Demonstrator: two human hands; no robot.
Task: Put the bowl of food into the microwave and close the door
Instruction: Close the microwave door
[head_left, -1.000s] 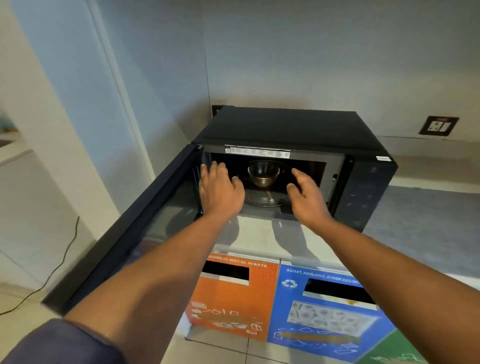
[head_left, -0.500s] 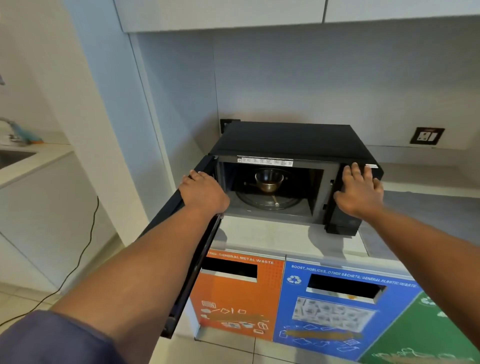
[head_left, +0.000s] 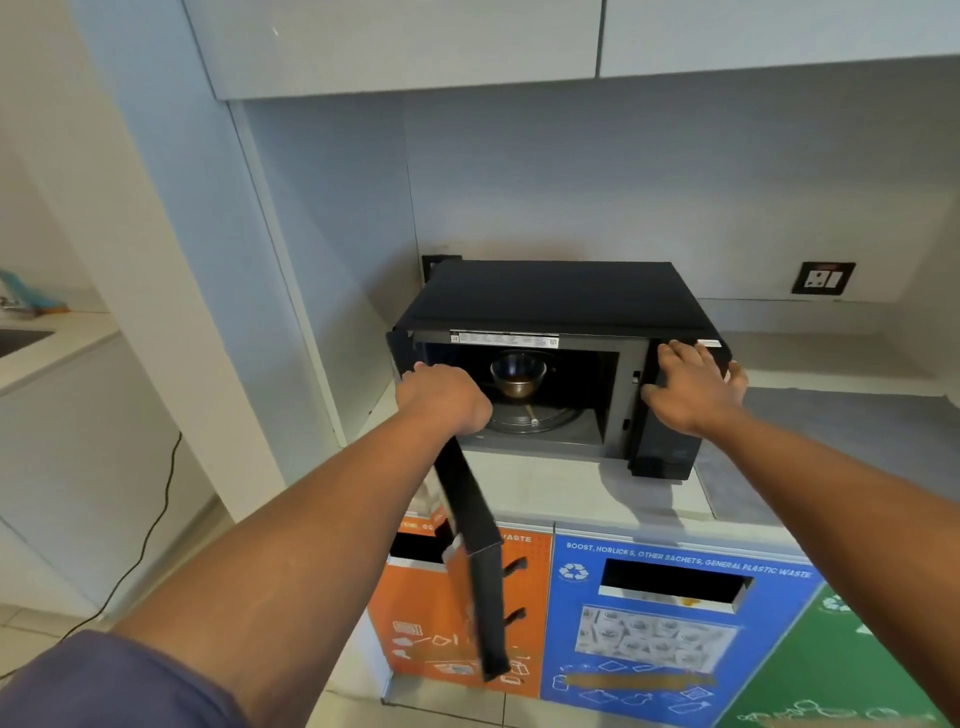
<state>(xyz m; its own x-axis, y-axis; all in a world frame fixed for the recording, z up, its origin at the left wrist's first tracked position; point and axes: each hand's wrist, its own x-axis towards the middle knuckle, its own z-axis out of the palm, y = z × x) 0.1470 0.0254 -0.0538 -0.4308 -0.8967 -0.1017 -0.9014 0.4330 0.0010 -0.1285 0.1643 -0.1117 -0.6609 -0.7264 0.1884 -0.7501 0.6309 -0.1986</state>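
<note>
A black microwave (head_left: 561, 296) stands on a pale counter in the corner. Inside it a shiny metal bowl (head_left: 518, 375) sits on the glass turntable (head_left: 540, 418); what it contains cannot be seen. The microwave door (head_left: 475, 540) is hinged at the left and swung out toward me, seen almost edge-on. My left hand (head_left: 441, 397) grips the door's top edge near the hinge side. My right hand (head_left: 693, 387) lies flat, fingers spread, on the control panel at the microwave's upper right front corner.
Below the counter (head_left: 566, 493) are waste bins with orange (head_left: 415, 613), blue (head_left: 649, 623) and green (head_left: 857, 670) fronts. A wall socket (head_left: 823, 278) sits at the right. A black cable (head_left: 156, 514) trails down the left wall. White cabinets hang overhead.
Both hands came out of the cavity and left the bowl inside. My left hand took the door and swung it partway inward; my right hand settled on the control panel.
</note>
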